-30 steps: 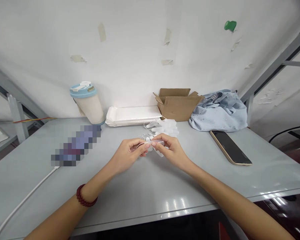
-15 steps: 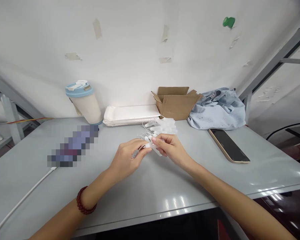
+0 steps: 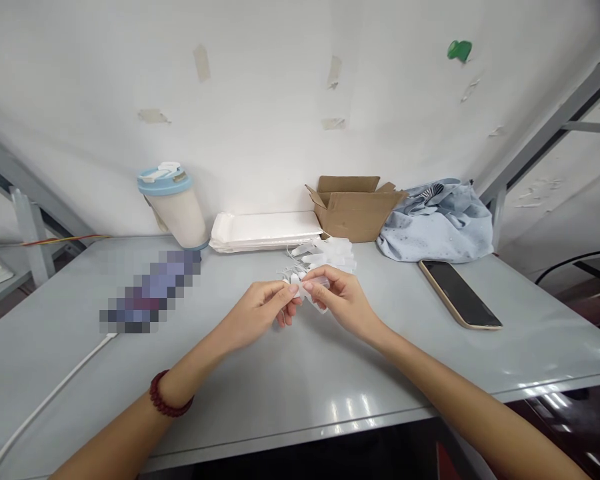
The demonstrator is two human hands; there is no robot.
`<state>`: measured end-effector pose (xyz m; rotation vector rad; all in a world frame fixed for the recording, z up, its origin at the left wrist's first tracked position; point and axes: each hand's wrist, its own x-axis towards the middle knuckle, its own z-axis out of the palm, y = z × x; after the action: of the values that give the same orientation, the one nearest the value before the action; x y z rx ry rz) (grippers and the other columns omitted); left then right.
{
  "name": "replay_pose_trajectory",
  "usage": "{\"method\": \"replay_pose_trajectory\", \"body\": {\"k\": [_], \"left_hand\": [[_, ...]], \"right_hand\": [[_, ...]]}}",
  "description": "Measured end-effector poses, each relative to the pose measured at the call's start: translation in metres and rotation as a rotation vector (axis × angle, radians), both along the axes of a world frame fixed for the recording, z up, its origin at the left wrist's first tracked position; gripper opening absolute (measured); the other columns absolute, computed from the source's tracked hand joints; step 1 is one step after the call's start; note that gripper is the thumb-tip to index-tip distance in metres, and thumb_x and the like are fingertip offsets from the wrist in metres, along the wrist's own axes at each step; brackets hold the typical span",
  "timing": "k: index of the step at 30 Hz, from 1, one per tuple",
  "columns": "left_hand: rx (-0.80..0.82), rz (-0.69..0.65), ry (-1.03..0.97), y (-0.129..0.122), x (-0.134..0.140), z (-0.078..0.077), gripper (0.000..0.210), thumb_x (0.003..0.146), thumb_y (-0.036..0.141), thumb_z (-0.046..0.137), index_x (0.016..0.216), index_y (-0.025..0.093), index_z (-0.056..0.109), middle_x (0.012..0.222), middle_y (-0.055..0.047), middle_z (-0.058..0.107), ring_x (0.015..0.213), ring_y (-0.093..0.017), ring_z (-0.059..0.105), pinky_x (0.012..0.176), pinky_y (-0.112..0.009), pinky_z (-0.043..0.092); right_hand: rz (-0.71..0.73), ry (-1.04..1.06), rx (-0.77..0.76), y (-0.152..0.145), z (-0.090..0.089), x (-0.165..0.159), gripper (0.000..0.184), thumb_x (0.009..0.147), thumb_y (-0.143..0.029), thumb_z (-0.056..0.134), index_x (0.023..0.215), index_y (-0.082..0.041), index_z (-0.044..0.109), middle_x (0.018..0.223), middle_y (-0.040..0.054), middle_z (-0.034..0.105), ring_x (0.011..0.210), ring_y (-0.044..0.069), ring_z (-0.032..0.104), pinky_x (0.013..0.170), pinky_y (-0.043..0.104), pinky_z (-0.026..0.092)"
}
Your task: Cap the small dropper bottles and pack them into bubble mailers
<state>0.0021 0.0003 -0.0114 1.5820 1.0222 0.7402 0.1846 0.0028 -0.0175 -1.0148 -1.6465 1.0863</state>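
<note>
My left hand (image 3: pixel 267 303) pinches one end of a small white translucent piece (image 3: pixel 301 289) between thumb and fingers. My right hand (image 3: pixel 341 301) grips the other side of that piece, so the two hands nearly meet over the middle of the table. Its exact kind is too small to make out and partly covered by fingertips. Just behind the hands lies a loose pile of similar white translucent pieces (image 3: pixel 333 250) with thin pale cords trailing to the left. A red bead bracelet (image 3: pixel 167 398) circles my left wrist.
White padded envelopes (image 3: pixel 265 230) and an open cardboard box (image 3: pixel 355 217) stand by the wall. A pale blue cloth (image 3: pixel 437 230) and a phone (image 3: pixel 460 293) lie right. To the left are a blue-lidded cup (image 3: pixel 177 210), a pixelated object (image 3: pixel 153 293) and a white cable (image 3: pixel 55 393).
My left thumb has shifted up onto the piece, and its other fingers now curl below. My right hand stays nearly where it was. The camera view has shifted slightly.
</note>
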Motion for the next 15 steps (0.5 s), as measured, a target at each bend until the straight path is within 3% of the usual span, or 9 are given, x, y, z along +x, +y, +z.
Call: {"method": "replay_pose_trajectory", "body": {"k": [4, 8, 12, 15], "left_hand": [[-0.107, -0.003, -0.101, 0.0031, 0.0004, -0.0026, 0.041, 0.086, 0.051, 0.048, 0.07, 0.015, 0.059, 0.057, 0.002, 0.052, 0.052, -0.012, 0.052, 0.057, -0.028, 0.044], [0.031, 0.057, -0.007, 0.0, 0.0035, -0.0001, 0.042, 0.088, 0.049, 0.045, 0.064, 0.016, 0.055, 0.054, 0.003, 0.048, 0.052, -0.011, 0.048, 0.057, -0.026, 0.04], [0.312, 0.066, 0.192, -0.0047, 0.0051, 0.0013, 0.038, 0.092, 0.039, 0.042, 0.062, 0.017, 0.049, 0.06, 0.002, 0.05, 0.058, -0.011, 0.047, 0.055, -0.024, 0.034], [0.516, 0.052, 0.297, -0.0054, 0.0041, -0.0023, 0.033, 0.093, 0.031, 0.041, 0.065, 0.017, 0.048, 0.063, 0.002, 0.049, 0.059, -0.011, 0.044, 0.055, -0.024, 0.032]], "right_hand": [[-0.01, -0.139, 0.231, 0.0019, -0.0061, 0.0006, 0.022, 0.085, -0.037, 0.058, 0.097, -0.019, 0.062, 0.077, 0.0021, 0.061, 0.065, 0.012, 0.052, 0.058, 0.025, 0.041], [-0.005, -0.26, 0.393, 0.0011, -0.0072, 0.0013, 0.023, 0.091, -0.034, 0.049, 0.098, -0.018, 0.063, 0.072, 0.0022, 0.059, 0.066, 0.014, 0.052, 0.062, 0.027, 0.04], [0.034, -0.198, 0.226, -0.0007, -0.0013, 0.0015, 0.025, 0.091, -0.037, 0.048, 0.087, -0.018, 0.064, 0.075, 0.0018, 0.062, 0.068, 0.013, 0.052, 0.061, 0.025, 0.037], [0.064, -0.136, 0.081, -0.0002, 0.0014, 0.0017, 0.029, 0.089, -0.04, 0.049, 0.079, -0.017, 0.062, 0.07, -0.0006, 0.056, 0.063, 0.011, 0.047, 0.059, 0.025, 0.034]]}}
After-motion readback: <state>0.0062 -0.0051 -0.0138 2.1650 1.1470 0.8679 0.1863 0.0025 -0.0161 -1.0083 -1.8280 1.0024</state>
